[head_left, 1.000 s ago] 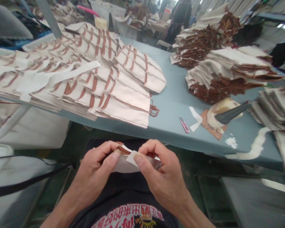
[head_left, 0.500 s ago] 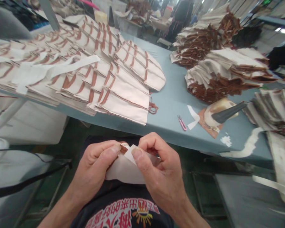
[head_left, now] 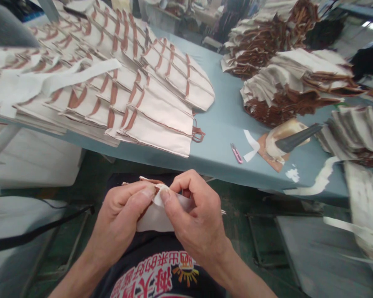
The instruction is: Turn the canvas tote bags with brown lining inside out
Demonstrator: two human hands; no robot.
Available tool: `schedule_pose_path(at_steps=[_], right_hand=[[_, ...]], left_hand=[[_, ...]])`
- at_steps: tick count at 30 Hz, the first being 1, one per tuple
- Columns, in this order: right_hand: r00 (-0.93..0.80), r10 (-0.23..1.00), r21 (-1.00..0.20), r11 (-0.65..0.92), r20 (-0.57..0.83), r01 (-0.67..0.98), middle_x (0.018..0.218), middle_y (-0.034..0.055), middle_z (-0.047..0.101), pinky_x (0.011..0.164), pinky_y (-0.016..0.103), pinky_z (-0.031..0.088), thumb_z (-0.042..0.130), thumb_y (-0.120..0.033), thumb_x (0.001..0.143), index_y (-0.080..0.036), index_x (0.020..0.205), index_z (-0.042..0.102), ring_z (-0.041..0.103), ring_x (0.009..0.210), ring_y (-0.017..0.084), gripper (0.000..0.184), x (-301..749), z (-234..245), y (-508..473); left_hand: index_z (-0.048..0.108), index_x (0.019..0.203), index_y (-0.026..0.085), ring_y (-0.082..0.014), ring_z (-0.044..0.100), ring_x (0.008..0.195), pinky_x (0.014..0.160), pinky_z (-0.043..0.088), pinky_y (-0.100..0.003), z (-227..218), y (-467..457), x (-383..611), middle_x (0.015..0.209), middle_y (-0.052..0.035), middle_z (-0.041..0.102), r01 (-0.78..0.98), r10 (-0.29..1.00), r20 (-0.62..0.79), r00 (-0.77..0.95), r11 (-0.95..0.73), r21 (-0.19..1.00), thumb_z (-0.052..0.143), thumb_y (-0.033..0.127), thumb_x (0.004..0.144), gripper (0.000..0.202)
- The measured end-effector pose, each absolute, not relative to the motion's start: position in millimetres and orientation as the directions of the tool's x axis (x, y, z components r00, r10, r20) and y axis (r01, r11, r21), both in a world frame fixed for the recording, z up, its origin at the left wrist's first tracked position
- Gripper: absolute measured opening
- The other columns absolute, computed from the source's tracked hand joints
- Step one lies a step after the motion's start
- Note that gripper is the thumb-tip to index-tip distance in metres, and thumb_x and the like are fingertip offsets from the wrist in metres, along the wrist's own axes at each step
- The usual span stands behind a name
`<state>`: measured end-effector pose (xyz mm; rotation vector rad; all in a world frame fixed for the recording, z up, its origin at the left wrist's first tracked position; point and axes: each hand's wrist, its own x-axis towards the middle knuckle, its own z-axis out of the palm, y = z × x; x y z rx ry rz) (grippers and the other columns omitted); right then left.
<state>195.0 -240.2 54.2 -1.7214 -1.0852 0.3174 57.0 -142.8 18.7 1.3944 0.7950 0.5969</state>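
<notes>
Low in front of my body, both hands pinch one white fabric piece (head_left: 155,218) with brown edging, apparently of the same kind as the stitched pieces on the table. My left hand (head_left: 124,211) is closed on its left part, thumb pressed on the brown edge. The thumb and fingers of my right hand (head_left: 195,215) are closed on a folded white flap, close beside the left thumb. Much of the fabric is hidden behind my fingers.
Beyond my hands, a blue-covered table (head_left: 219,161) carries overlapping white pieces with brown strips (head_left: 161,120). Brown-and-white fabric stacks (head_left: 273,91) rise at the right. Pink thread snips (head_left: 236,153), a dark cone-shaped tool (head_left: 298,138) and white tape scraps (head_left: 251,145) lie near the front edge.
My right hand has moved left and slightly up, closer to the left hand. The white flap now looks folded over at the left thumb. The view has shifted a little.
</notes>
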Motion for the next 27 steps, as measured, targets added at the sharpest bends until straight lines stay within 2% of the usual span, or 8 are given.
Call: schedule_pose_path(at_steps=[3, 6, 10, 14, 16, 19, 22, 27], right_hand=[[0.570, 0.777, -0.872, -0.057, 0.267, 0.486, 0.073, -0.0022, 0.065, 0.067, 0.031, 0.045, 0.067, -0.024, 0.095, -0.024, 0.076, 0.060, 0.053, 0.063, 0.014, 0.021, 194.4, 51.9, -238.6], [0.583, 0.789, -0.906, -0.088, 0.191, 0.415, 0.071, -0.0019, 0.063, 0.064, 0.031, 0.043, 0.068, -0.028, 0.095, -0.024, 0.074, 0.060, 0.052, 0.061, 0.014, 0.022, 195.8, 50.5, -236.4], [0.591, 0.803, -0.937, -0.144, 0.078, 0.318, 0.070, -0.0023, 0.063, 0.060, 0.029, 0.040, 0.068, -0.035, 0.093, -0.025, 0.075, 0.059, 0.052, 0.062, 0.014, 0.023, 197.4, 48.0, -233.7], [0.607, 0.793, -0.948, -0.150, 0.055, 0.282, 0.072, -0.0025, 0.063, 0.061, 0.029, 0.039, 0.068, -0.037, 0.092, -0.025, 0.077, 0.059, 0.052, 0.064, 0.014, 0.022, 195.8, 44.3, -233.3], [0.613, 0.788, -0.953, -0.140, 0.056, 0.268, 0.071, -0.0026, 0.061, 0.061, 0.029, 0.039, 0.068, -0.037, 0.092, -0.025, 0.077, 0.058, 0.052, 0.064, 0.014, 0.022, 194.8, 42.7, -233.9], [0.621, 0.783, -0.964, -0.143, 0.029, 0.225, 0.071, -0.0028, 0.060, 0.062, 0.030, 0.039, 0.068, -0.038, 0.091, -0.025, 0.077, 0.058, 0.051, 0.065, 0.015, 0.021, 194.6, 40.4, -235.2], [0.591, 0.803, -0.978, -0.176, -0.076, 0.113, 0.073, -0.0023, 0.059, 0.062, 0.030, 0.040, 0.066, -0.044, 0.090, -0.025, 0.078, 0.058, 0.051, 0.067, 0.016, 0.024, 195.3, 37.8, -236.5], [0.578, 0.796, -0.978, -0.205, -0.181, -0.025, 0.071, -0.0029, 0.054, 0.062, 0.030, 0.038, 0.065, -0.049, 0.086, -0.025, 0.074, 0.056, 0.046, 0.067, 0.016, 0.028, 194.5, 33.2, -236.1]], left_hand=[[0.077, 0.071, 0.020, -0.0171, 0.049, 0.058, 0.048, 0.041, -0.025, 16.0, -141.3, 55.0, 0.066, -0.0022, 0.064, 0.101, 0.734, -0.187, 0.653, 0.160, 0.982, 0.069, 0.057, 0.099, 0.047], [0.087, 0.083, 0.019, -0.0194, 0.055, 0.060, 0.050, 0.044, -0.027, 15.6, -139.5, 54.8, 0.071, -0.0053, 0.074, 0.135, 0.743, -0.230, 0.629, 0.187, 0.973, 0.068, 0.053, 0.098, 0.042], [0.090, 0.081, 0.020, -0.0236, 0.066, 0.068, 0.055, 0.051, -0.027, 14.5, -137.2, 56.1, 0.081, -0.0083, 0.081, 0.137, 0.742, -0.200, 0.640, 0.146, 0.980, 0.068, 0.047, 0.096, 0.037], [0.091, 0.091, 0.021, -0.0202, 0.064, 0.065, 0.054, 0.049, -0.025, 13.8, -140.1, 55.7, 0.084, -0.0067, 0.083, 0.113, 0.730, -0.184, 0.658, 0.145, 0.983, 0.075, 0.048, 0.093, 0.031], [0.090, 0.091, 0.022, -0.0196, 0.065, 0.067, 0.056, 0.050, -0.023, 17.0, -144.0, 56.8, 0.086, -0.0053, 0.083, 0.131, 0.749, -0.145, 0.647, 0.079, 0.988, 0.077, 0.044, 0.093, 0.026], [0.090, 0.088, 0.025, -0.0182, 0.066, 0.066, 0.056, 0.049, -0.022, 26.3, -149.8, 61.9, 0.079, -0.0013, 0.079, 0.159, 0.797, -0.020, 0.604, -0.095, 0.983, 0.072, 0.037, 0.095, 0.023], [0.088, 0.081, 0.024, -0.0178, 0.067, 0.061, 0.055, 0.050, -0.022, 36.3, -152.6, 67.9, 0.072, 0.0004, 0.077, 0.198, 0.817, 0.072, 0.572, -0.223, 0.954, 0.065, 0.033, 0.092, 0.027], [0.086, 0.080, 0.022, -0.0198, 0.070, 0.060, 0.052, 0.052, -0.024, 39.4, -157.3, 67.6, 0.071, -0.0002, 0.079, 0.284, 0.808, 0.015, 0.588, -0.224, 0.933, 0.061, 0.036, 0.092, 0.031]])
